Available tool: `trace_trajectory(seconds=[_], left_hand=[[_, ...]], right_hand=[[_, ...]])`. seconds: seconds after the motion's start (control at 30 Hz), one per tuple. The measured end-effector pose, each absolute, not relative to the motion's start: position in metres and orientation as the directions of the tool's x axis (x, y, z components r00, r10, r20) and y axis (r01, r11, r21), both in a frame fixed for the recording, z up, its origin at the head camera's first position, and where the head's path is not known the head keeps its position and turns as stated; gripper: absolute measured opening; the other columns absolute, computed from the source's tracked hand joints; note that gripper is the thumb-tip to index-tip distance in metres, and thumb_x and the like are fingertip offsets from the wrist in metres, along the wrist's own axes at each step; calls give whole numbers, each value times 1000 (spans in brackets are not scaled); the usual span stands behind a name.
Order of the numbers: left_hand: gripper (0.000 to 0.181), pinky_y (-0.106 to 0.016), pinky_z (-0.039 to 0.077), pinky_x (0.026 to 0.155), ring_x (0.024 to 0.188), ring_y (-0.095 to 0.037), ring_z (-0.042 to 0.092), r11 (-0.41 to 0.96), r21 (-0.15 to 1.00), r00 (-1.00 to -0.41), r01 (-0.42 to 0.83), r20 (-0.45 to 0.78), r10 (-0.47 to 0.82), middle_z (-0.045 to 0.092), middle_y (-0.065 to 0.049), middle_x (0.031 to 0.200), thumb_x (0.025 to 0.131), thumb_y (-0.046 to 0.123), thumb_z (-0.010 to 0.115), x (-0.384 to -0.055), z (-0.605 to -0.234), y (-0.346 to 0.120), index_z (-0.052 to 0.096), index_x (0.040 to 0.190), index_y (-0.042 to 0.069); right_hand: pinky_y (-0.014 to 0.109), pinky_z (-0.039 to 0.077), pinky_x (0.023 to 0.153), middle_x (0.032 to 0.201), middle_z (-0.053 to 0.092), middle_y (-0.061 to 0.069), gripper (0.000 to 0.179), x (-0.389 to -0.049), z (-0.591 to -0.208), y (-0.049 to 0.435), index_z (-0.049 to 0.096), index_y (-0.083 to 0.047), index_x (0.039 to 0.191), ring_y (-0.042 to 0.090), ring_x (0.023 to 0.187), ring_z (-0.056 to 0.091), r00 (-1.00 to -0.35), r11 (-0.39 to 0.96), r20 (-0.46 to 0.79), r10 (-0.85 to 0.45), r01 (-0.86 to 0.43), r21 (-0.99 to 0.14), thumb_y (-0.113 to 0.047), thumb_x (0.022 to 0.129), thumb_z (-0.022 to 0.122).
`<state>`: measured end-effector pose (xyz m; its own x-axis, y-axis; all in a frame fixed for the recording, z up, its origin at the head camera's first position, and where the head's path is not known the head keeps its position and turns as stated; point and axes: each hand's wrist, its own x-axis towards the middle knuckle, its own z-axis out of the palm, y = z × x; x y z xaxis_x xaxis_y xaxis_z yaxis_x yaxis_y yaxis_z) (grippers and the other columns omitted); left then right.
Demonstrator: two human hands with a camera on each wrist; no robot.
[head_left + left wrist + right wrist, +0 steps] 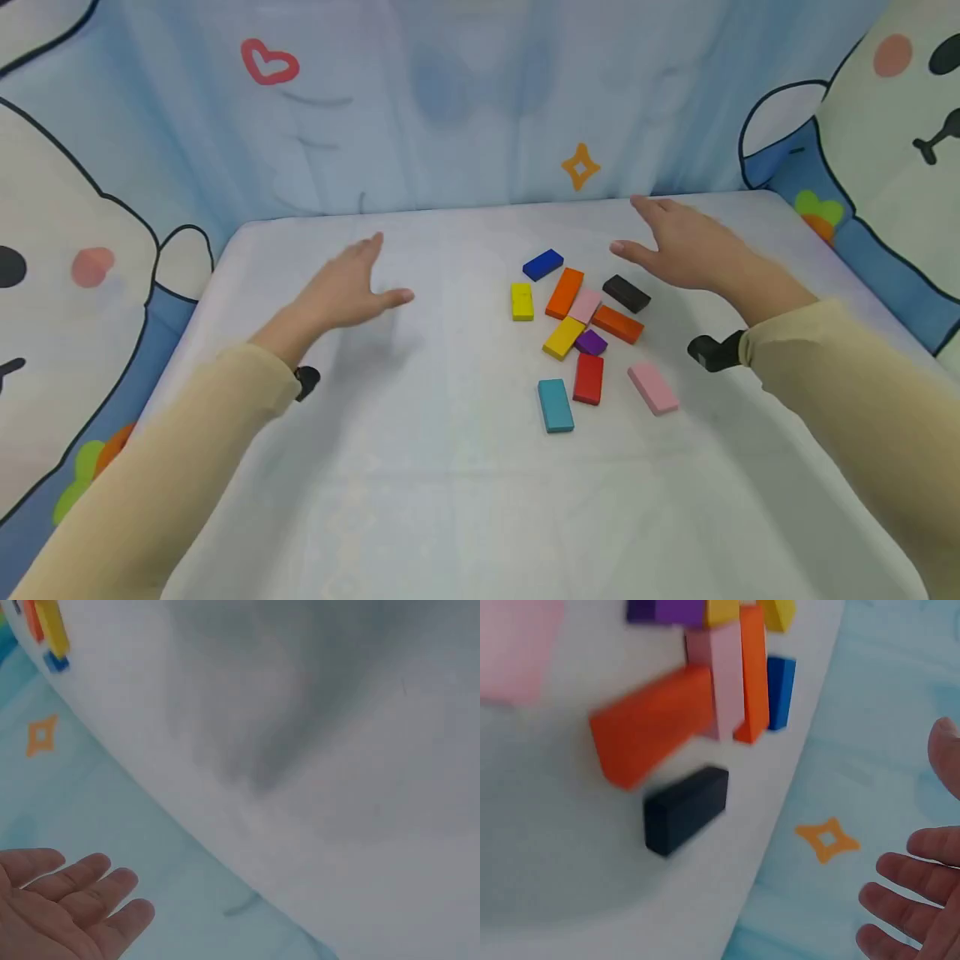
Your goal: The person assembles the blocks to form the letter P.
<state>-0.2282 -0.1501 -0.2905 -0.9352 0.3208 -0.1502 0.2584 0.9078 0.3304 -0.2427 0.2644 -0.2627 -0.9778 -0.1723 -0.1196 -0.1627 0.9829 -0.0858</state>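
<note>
Several coloured blocks lie loosely grouped on the white table, right of the middle. A black block (626, 293) is nearest to my right hand (690, 242), which hovers beyond it with fingers extended and nothing held. Around it lie a blue block (543, 265), orange blocks (617, 324), yellow blocks (522, 302), pink blocks (653, 388), a purple block (591, 342), a red block (588, 379) and a teal block (556, 406). To the left of the group, my left hand (341, 283) is held above the table, its fingers straight and its palm bare in the left wrist view.
A white cloth covers the table (420, 500). Behind it hangs a light blue curtain (465, 108) printed with a heart and a star. Cartoon-printed side panels (82, 250) stand left and right. Both forearms wear cream sleeves with black wrist straps.
</note>
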Motion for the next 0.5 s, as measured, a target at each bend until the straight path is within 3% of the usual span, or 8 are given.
trace_trajectory(seconds=[0.13,0.33,0.5], left_hand=[[94,-50,22,129,157,-37,23,844,433,-903,317,-135,408,23,-20,169,98,48,64,-198,-311,-110,15,163,0],[90,-47,30,126,155,-32,33,812,480,-858,333,-204,472,33,-14,167,96,50,67,-161,-333,-61,24,163,6],[89,-46,35,124,151,-30,38,796,491,-824,354,-239,514,39,-13,164,94,49,69,-140,-341,-33,29,162,8]], right_hand=[[69,37,112,158,32,36,83,-224,-273,256,22,1,161,54,144,33,-966,972,-161,-204,-180,-149,-44,102,59],[64,47,106,148,49,32,73,-194,-295,248,37,3,155,50,136,47,-954,954,-152,-260,-229,-192,-35,100,65],[64,49,104,144,54,30,70,-175,-310,246,43,1,153,49,133,50,-948,952,-177,-264,-227,-204,-36,98,68]])
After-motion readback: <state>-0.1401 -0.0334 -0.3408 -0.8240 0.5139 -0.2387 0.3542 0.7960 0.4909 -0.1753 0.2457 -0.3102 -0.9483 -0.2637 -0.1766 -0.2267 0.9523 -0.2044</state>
